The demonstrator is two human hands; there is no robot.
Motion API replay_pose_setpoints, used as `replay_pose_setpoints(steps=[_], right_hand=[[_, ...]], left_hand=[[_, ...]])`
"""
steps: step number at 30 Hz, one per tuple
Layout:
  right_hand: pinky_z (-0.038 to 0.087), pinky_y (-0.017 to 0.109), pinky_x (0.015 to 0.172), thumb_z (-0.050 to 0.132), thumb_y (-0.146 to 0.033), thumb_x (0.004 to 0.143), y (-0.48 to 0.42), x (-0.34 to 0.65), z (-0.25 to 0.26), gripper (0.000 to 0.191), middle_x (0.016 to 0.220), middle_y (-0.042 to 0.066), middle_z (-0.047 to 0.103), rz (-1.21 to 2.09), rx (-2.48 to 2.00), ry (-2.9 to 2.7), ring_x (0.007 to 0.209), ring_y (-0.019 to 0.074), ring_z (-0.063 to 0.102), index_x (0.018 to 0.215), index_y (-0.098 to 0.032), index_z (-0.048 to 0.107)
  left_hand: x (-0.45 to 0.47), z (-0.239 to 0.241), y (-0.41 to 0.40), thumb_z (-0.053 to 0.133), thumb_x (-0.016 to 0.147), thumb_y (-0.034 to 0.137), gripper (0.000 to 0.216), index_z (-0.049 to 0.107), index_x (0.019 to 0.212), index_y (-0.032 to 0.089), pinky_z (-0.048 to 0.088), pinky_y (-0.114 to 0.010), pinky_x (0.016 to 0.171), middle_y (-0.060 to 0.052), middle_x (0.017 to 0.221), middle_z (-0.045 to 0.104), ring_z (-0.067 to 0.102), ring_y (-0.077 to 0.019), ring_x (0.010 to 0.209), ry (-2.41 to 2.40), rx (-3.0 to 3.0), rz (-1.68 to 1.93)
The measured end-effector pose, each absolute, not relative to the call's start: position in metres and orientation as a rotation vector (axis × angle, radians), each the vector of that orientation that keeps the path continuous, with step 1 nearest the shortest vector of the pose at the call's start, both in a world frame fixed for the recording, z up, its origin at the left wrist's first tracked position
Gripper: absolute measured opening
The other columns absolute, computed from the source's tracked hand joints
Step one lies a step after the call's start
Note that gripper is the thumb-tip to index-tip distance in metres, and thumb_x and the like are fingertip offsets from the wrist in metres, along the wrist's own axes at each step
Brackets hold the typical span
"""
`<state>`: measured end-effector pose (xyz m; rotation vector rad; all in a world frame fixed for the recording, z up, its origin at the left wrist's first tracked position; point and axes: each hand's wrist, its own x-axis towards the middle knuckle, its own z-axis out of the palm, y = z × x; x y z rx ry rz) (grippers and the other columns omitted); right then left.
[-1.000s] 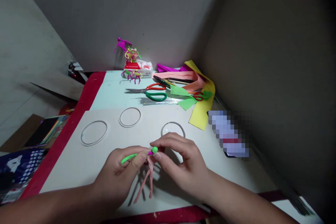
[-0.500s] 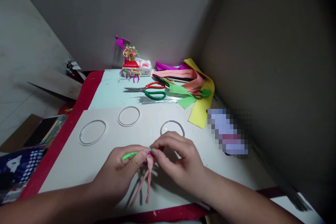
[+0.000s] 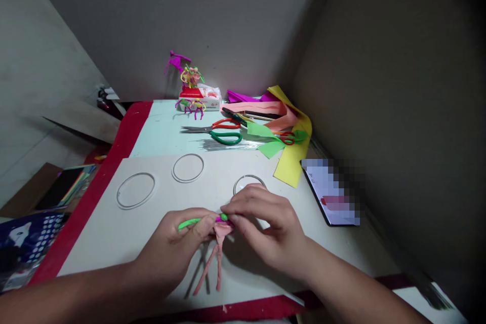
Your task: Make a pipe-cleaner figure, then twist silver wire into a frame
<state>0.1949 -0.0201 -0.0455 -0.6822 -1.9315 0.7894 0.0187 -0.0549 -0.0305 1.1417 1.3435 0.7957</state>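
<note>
Between my two hands hangs a small paper-wrapped figure [image 3: 223, 231] with a pink body, two thin pink legs, a purple band at the top and a green knob for a head. My left hand [image 3: 183, 241] pinches its left side at the shoulder, and a green arm sticks out past the fingers. On the other side my right hand [image 3: 268, 228] closes thumb and forefinger on the figure's right shoulder, beside the green head. The legs dangle over the white board [image 3: 152, 248], casting shadows. My right fingers partly cover a wire ring [image 3: 248, 177].
Two more rings [image 3: 135, 191] lie to the left. Farther back are red-and-green-handled scissors [image 3: 212, 130], thin wires [image 3: 228, 145], coloured paper strips [image 3: 292, 154] and a tissue box [image 3: 200, 98] with several small figures [image 3: 192, 76]. A phone [image 3: 330, 197] lies at right by the wall.
My right hand has shifted slightly right, uncovering the green head and more of the purple band. My left hand keeps its pinch. The view has moved a little.
</note>
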Motion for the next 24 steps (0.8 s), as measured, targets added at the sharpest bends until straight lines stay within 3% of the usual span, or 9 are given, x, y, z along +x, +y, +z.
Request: replay_pose_setpoints(steps=[4,10,14,24], right_hand=[[0.044,0.04,0.079,0.059,-0.005,0.075,-0.022,0.199,-0.044,0.024,0.084,0.008,0.068,0.538,-0.646,-2.037,0.076,0.017,0.06,0.097,-0.012,0.066],[0.043,0.038,0.077,0.06,-0.007,0.076,-0.024,0.195,-0.044,0.02,0.079,0.006,0.067,0.514,-0.667,-2.055,0.072,0.0155,0.059,0.094,-0.014,0.064],[0.043,0.036,0.076,0.059,-0.008,0.076,-0.026,0.191,-0.047,0.013,0.075,0.005,0.065,0.57,-0.726,-2.026,0.07,0.015,0.058,0.088,-0.014,0.064],[0.048,0.029,0.068,0.058,-0.011,0.078,-0.024,0.194,-0.035,0.013,0.077,0.007,0.066,0.998,-0.859,-1.857,0.074,0.0155,0.061,0.086,-0.012,0.068]], left_hand=[[0.018,-0.027,-0.056,0.052,0.083,0.032,0.026,0.067,0.068,0.015,0.047,-0.019,0.063,-0.003,0.068,0.066,0.059,-0.0152,0.069,1.352,1.236,0.801],[0.02,-0.027,-0.06,0.05,0.084,0.038,0.031,0.063,0.066,0.016,0.046,-0.022,0.056,-0.003,0.063,0.061,0.055,-0.0153,0.062,1.331,1.265,0.794],[0.021,-0.03,-0.059,0.05,0.084,0.039,0.031,0.063,0.067,0.016,0.045,-0.022,0.054,-0.002,0.06,0.059,0.054,-0.0145,0.059,1.358,1.181,0.752],[0.014,-0.023,-0.054,0.053,0.084,0.034,0.025,0.07,0.073,0.019,0.047,-0.019,0.066,-0.001,0.07,0.068,0.062,-0.0152,0.072,1.389,1.24,0.818]])
